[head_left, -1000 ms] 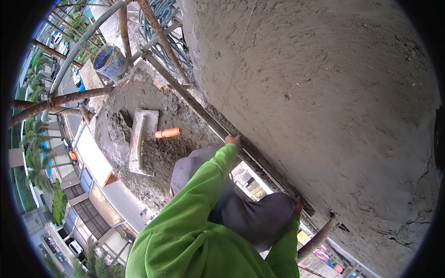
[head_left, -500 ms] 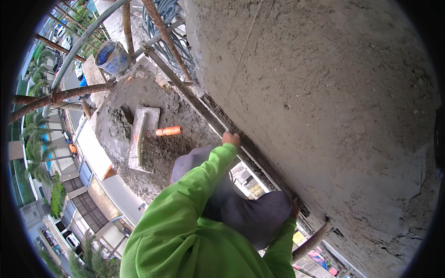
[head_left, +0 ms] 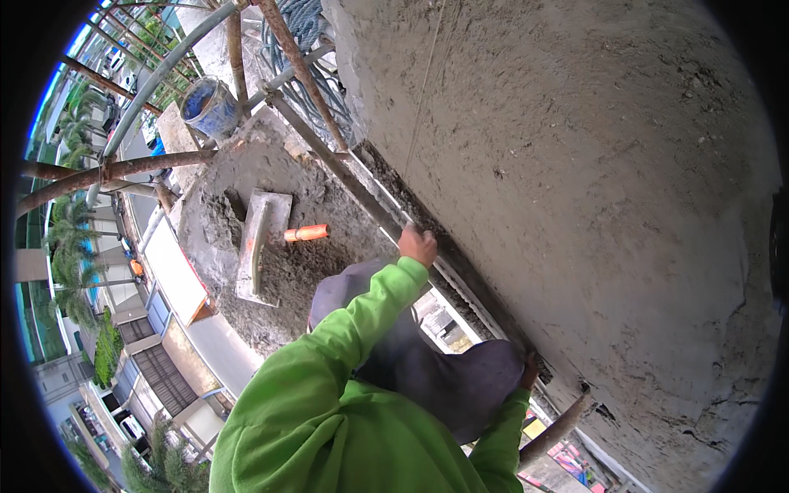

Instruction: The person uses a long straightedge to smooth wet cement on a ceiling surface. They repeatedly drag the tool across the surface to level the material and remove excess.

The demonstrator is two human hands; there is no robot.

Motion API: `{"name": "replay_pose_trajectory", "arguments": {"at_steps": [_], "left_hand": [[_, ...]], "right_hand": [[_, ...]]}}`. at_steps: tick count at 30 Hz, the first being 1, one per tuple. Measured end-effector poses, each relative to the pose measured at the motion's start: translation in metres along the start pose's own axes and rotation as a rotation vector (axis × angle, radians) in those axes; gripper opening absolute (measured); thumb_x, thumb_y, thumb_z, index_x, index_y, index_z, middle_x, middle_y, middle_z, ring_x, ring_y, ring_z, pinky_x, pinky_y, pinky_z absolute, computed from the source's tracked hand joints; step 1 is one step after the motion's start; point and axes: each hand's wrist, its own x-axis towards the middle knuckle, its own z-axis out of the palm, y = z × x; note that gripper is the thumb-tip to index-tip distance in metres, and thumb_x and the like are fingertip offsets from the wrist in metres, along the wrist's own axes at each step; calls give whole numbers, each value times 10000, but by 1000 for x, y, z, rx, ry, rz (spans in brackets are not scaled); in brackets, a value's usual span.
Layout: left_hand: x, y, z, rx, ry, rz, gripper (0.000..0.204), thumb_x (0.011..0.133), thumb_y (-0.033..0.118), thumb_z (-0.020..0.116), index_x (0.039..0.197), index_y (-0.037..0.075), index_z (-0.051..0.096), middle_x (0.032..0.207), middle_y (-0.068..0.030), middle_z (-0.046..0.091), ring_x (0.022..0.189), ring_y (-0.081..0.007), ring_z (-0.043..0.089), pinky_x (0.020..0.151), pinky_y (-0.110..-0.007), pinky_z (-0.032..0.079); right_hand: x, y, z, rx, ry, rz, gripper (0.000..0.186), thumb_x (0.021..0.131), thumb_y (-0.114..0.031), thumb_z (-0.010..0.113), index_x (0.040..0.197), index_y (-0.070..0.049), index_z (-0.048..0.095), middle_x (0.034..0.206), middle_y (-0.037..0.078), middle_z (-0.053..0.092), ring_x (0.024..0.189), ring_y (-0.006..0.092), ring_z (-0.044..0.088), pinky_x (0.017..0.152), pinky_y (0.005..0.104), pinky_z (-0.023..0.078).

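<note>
A long, straight, mortar-smeared bar (head_left: 462, 289) lies along the lower edge of the grey rendered wall (head_left: 575, 189). My left hand (head_left: 417, 245) has its fingers curled on this bar about midway along it. At the bar's near end is my right hand (head_left: 530, 371), mostly hidden behind my knee, so its fingers do not show well. To the left, a rectangular plastering float (head_left: 263, 246) with a pale handle rests on a heap of wet mortar (head_left: 222, 283). Beside it an orange tool handle (head_left: 306, 233) sticks out of the mortar; its other end is hidden.
A mortar-stained bucket (head_left: 212, 108) stands at the far left beyond the mortar. Rusty scaffold poles (head_left: 123, 168) cross around me, one (head_left: 555, 431) near my right arm. Coiled rope (head_left: 304, 33) lies at the back. Far below, a street shows through the gaps.
The bar has slid slightly up and away along the wall, its far end reaching farther. My left hand stays on it. The whole view has shifted a little.
</note>
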Motion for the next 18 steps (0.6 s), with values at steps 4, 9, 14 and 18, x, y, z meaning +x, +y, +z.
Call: {"name": "replay_pose_trajectory", "arguments": {"at_steps": [4,9,14,18], "left_hand": [[-3,20,-10,-52,-25,4,183,707,81,510,854,-13,457,690,-193,533,622,-347,512,566,-395,409],[-10,44,-21,-231,82,269,177,719,59,526,845,-50,464,587,-130,457,517,-254,437,501,-370,367],[-31,79,-50,-314,-104,219,188,749,85,494,887,-36,454,707,-210,528,616,-329,521,587,-385,419],[-11,3,-19,-216,-143,55,177,772,90,522,763,-56,421,567,-65,439,513,-178,485,420,-333,424]], "right_hand": [[30,45,-46,-354,36,-161,360,874,-216,448,1147,17,476,1058,97,540,935,167,496,804,290,403],[62,78,-108,-1107,2,-556,296,894,-199,400,1091,-16,524,891,76,617,724,136,520,687,284,423],[49,75,-88,-689,19,-289,307,892,-206,407,1084,3,523,917,76,599,764,140,514,709,284,418],[38,68,-82,-631,29,-237,316,890,-211,413,1079,18,523,939,75,585,796,143,509,727,283,415]]}}
